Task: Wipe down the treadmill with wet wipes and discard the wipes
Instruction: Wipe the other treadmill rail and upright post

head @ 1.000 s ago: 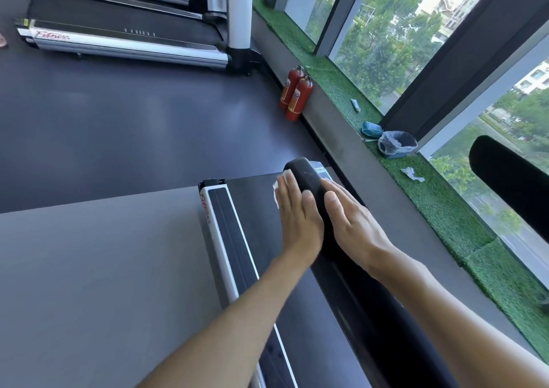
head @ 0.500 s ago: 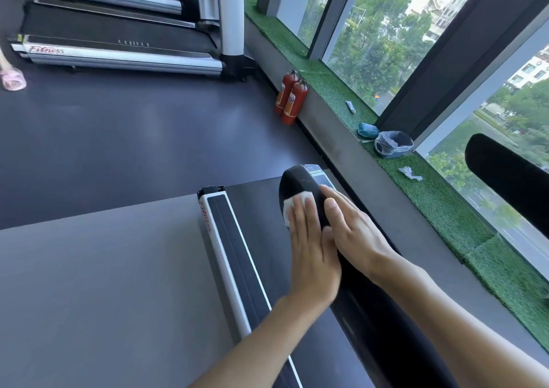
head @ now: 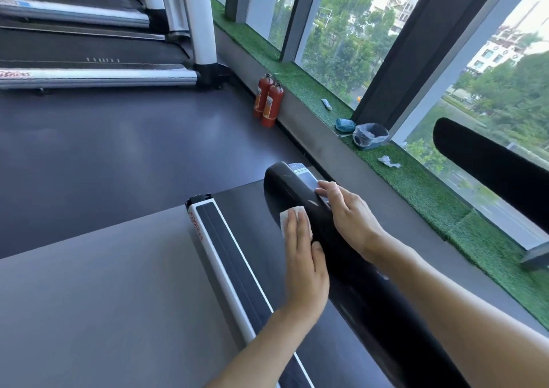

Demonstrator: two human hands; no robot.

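Observation:
A black padded handrail of the treadmill runs from the centre toward the lower right. My left hand lies flat with straight fingers against the rail's left side, pressing a white wet wipe onto it. My right hand rests on the rail's top right side, fingertips near a small grey panel at its end. Below lie the treadmill belt and its white-and-black side rail.
On the green turf ledge by the windows sit a small bin with a plastic liner, a teal pack and a crumpled wipe. Two red fire extinguishers stand on the floor. Other treadmills stand at upper left. Another black handrail is at right.
My left hand has slid back along the rail's left side toward me with the wipe under it, exposing the rail's end. My right hand stays on the rail.

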